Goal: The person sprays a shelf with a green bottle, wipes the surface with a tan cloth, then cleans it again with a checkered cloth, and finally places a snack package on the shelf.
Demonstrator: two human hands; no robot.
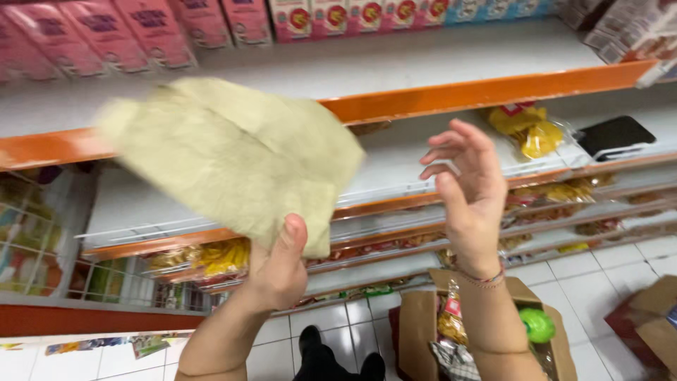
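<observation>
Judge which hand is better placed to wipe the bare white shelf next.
Left, probably: the left hand already pinches the yellowish cloth in front of the white shelf. The right hand is open and holds nothing.

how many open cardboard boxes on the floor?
2. One cardboard box, holding snack packs and a green ball, sits below the right hand. A second box is cut off at the right edge; more may be out of frame.

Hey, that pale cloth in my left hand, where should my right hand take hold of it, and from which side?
Likely the free right-hand edge of the cloth, coming in from the right. The left hand pinches only its bottom corner under the thumb, so the sheet fans up and left, blurred. The right hand is open, empty and apart from the cloth, nearest that edge.
</observation>
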